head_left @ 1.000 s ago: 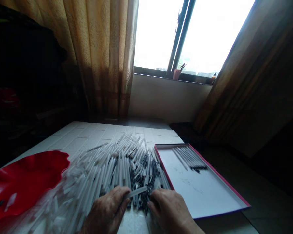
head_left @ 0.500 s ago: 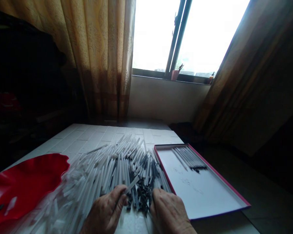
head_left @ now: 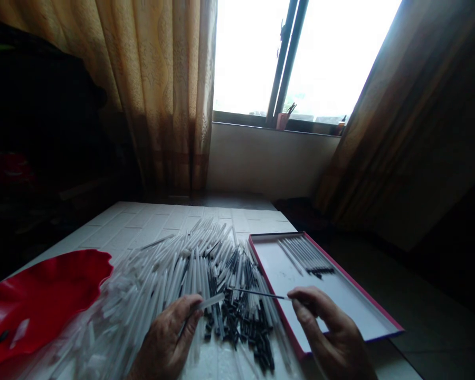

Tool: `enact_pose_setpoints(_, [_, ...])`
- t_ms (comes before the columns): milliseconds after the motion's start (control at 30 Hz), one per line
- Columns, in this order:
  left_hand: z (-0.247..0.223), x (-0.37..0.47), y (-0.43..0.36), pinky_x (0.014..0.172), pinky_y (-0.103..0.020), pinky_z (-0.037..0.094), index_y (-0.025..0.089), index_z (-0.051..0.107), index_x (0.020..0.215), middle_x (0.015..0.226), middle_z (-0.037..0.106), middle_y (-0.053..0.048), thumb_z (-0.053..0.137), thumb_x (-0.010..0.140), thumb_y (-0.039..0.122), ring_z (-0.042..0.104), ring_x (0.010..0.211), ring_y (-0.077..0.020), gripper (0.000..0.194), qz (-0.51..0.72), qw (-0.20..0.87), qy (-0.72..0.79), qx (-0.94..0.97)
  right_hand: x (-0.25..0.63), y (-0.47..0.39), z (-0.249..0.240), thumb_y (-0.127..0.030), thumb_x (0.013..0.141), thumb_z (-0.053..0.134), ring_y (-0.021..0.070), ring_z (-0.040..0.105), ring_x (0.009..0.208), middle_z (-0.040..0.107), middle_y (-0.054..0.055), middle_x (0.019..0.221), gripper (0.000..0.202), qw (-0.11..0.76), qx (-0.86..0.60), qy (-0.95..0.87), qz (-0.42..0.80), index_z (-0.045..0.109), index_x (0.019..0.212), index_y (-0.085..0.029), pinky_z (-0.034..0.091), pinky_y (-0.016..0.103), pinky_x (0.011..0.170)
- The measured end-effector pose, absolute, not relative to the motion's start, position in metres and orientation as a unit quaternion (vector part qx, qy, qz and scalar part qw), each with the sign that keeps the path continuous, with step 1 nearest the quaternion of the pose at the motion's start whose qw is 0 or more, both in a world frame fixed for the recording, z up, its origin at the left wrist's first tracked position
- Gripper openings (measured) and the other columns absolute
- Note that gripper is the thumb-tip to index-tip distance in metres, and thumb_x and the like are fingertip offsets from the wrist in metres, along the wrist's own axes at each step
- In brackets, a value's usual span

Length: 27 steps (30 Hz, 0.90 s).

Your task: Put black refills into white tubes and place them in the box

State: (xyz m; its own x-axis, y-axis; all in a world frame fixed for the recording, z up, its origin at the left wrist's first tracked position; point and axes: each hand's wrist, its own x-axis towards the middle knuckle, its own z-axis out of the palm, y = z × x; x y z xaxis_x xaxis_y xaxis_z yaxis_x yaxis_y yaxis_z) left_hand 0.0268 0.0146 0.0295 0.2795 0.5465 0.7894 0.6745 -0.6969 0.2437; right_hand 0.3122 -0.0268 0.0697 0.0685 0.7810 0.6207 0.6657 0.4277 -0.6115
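Right hand's (head_left: 328,332) fingers pinch a slim dark rod (head_left: 259,293); left's, a translucent tube (head_left: 212,301)

The window (head_left: 328,58) is set in the far wall (head_left: 257,155) and admits bright, overexposed daylight. Dark frame members (head_left: 288,58) divide the glazing. A pink cup (head_left: 282,122) of thin sticks stands at the base of the window. Patterned golden curtains flank the opening: the left curtain (head_left: 158,79) hangs in vertical folds; the right curtain (head_left: 383,105) appears slanted and shaded. The white table (head_left: 142,217) has a brick-pattern surface. The floor (head_left: 415,316) at right is dark, with visible joint lines.
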Motion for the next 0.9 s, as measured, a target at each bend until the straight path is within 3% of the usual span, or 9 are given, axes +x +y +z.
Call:
enact_pose_setpoints(200, [0.031,0.028,0.013,0.072,-0.017,0.061,0.025,0.058,0.11,0.086,0.08,-0.002,0.032,0.109,0.042,0.079,0.074,-0.015,0.031,-0.46,0.083,-0.38,-0.798,0.309,-0.029,0.077,-0.029,0.097,0.053,0.0172,0.068,0.078,0.069,0.003,0.089,0.014,0.501,-0.514,-0.691,0.085,0.068,0.096,-0.025,0.054,0.018,0.059])
enact_pose_setpoints(400, [0.031,0.029,0.012,0.073,-0.018,0.062,0.025,0.059,0.109,0.087,0.079,-0.002,0.035,0.109,0.04,0.079,0.077,-0.0162,0.028,-0.459,0.055,-0.368,-0.807,0.301,-0.029,0.08,-0.037,0.096,0.056,0.017,0.063,0.065,0.068,0.004,0.083,0.02,0.491,-0.516,-0.691,0.126,0.069,0.092,-0.023,0.054,0.021,0.052])
enact_pose_setpoints(533, [0.031,0.028,0.012,0.071,-0.018,0.061,0.024,0.058,0.109,0.087,0.079,-0.003,0.033,0.11,0.039,0.079,0.076,-0.0156,0.029,-0.455,0.062,-0.366,-0.809,0.305,-0.031,0.085,-0.04,0.098,0.055,0.0193,0.066,0.069,0.069,0.007,0.085,0.024,0.489,-0.517,-0.693,0.113,0.07,0.091,-0.023,0.056,0.023,0.054])
enact_pose_setpoints(633, [0.031,0.028,0.013,0.07,-0.018,0.061,0.024,0.057,0.109,0.086,0.079,-0.003,0.031,0.11,0.038,0.079,0.076,-0.016,0.029,-0.449,0.081,-0.37,-0.809,0.308,-0.034,0.089,-0.037,0.098,0.054,0.0201,0.068,0.074,0.07,0.006,0.086,0.02,0.496,-0.52,-0.688,0.101,0.069,0.092,-0.025,0.054,0.021,0.049])
enact_pose_setpoints(767, [0.031,0.028,0.013,0.074,-0.019,0.061,0.023,0.056,0.11,0.088,0.079,-0.004,0.03,0.11,0.037,0.078,0.078,-0.0164,0.029,-0.441,0.091,-0.362,-0.816,0.308,-0.037,0.094,-0.029,0.096,0.054,0.0189,0.068,0.071,0.069,0.004,0.084,0.014,0.471,-0.501,-0.721,0.08,0.068,0.093,-0.026,0.057,0.024,0.06])
enact_pose_setpoints(900, [0.031,0.03,0.012,0.075,-0.021,0.061,0.023,0.056,0.11,0.087,0.078,-0.003,0.031,0.11,0.035,0.078,0.078,-0.0164,0.028,-0.438,0.089,-0.354,-0.821,0.308,-0.035,0.101,-0.024,0.097,0.051,0.0179,0.066,0.068,0.068,0.004,0.083,0.014,0.44,-0.482,-0.753,0.086,0.065,0.094,-0.025,0.056,0.024,0.059])
